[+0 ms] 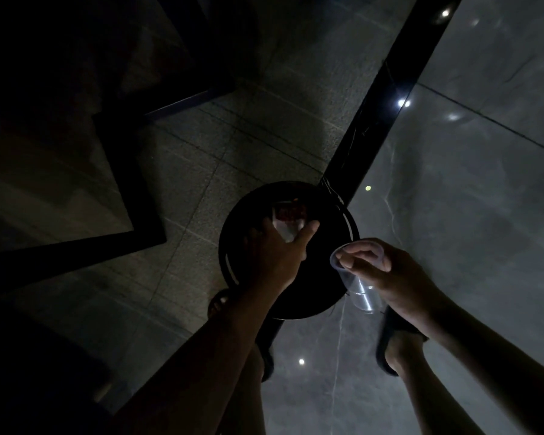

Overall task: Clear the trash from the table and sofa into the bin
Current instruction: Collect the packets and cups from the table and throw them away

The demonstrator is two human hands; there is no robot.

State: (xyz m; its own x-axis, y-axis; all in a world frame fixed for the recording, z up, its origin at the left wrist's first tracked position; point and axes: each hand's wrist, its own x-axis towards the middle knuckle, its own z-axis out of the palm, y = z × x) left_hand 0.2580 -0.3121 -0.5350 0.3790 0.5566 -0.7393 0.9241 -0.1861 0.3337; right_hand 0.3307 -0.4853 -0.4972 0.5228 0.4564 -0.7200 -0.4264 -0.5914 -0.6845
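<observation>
Dim floor [453, 199], murky bin [233, 246] contents

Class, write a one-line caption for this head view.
Left hand holds a wrapper over the black bin; right hand grips a clear plastic cup.

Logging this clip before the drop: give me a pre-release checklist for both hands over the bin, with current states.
1. Left hand over the black bin opening: ok.
2. Left hand holds a clear item; what it is: cannot tell.
3. Right hand grips clear plastic cup: ok.
4. Cup fully over the opening: not ok, it sits at the bin's rim.
5. Cup empty: cannot tell.
6. Room left in the bin: cannot tell, too dark.
</observation>
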